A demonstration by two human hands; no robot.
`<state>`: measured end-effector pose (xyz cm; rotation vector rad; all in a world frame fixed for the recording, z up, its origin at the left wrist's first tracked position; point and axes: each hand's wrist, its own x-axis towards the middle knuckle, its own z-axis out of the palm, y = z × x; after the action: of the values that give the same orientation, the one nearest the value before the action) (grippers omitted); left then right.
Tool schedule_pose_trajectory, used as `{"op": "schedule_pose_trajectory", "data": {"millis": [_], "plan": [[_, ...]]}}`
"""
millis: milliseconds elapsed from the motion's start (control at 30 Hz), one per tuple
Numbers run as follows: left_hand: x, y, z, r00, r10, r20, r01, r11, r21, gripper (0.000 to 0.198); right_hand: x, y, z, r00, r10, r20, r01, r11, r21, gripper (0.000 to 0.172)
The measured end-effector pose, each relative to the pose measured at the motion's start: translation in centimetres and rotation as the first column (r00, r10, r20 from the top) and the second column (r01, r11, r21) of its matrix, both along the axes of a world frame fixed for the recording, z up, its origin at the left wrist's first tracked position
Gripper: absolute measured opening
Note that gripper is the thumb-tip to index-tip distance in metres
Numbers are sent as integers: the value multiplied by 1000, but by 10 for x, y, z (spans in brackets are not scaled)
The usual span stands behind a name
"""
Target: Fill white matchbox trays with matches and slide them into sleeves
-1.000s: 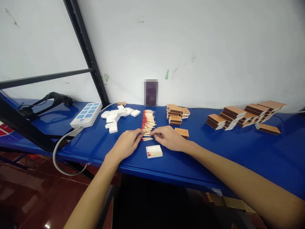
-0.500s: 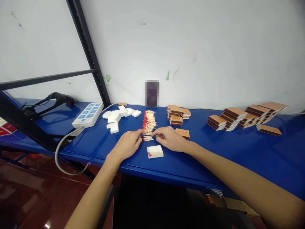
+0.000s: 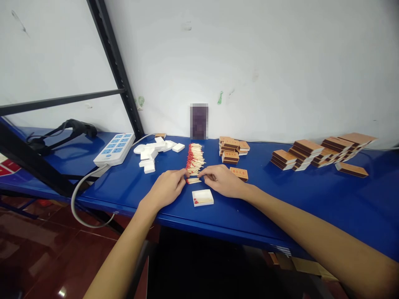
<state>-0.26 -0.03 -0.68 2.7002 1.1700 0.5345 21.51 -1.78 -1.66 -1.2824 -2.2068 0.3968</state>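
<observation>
A long heap of red-headed matches lies on the blue table. A small separate row of matches sits at its near end. From the left, my left hand has its fingers curled, with the fingertips at the match heads. My right hand is curled too, its index finger and thumb at the plain ends of the same matches. Between the two hands several matches are held at their ends. Just in front is a white matchbox tray with a few matches along its near side.
White empty trays are piled at left beside a power strip. Brown matchbox sleeves are heaped behind my right hand, one sleeve right by it. Stacked matchboxes stand farther right. A black shelf post rises at left.
Hardly anything differs. Both hands stay at the ends of the matches, with only a very slight shift of the view.
</observation>
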Motion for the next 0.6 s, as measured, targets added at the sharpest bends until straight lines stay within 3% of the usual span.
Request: {"op": "schedule_pose_trajectory", "data": {"millis": [233,600], "plan": [[0,0,-1,1000,16,-8,-16,1000,13,27,1,2,-1,999,-40,-4,40,999,0,34],[0,0,-1,1000,8,-13,-8,1000,6,29,0,2,-2,1000,-2,31,0,999,38,34]]}}
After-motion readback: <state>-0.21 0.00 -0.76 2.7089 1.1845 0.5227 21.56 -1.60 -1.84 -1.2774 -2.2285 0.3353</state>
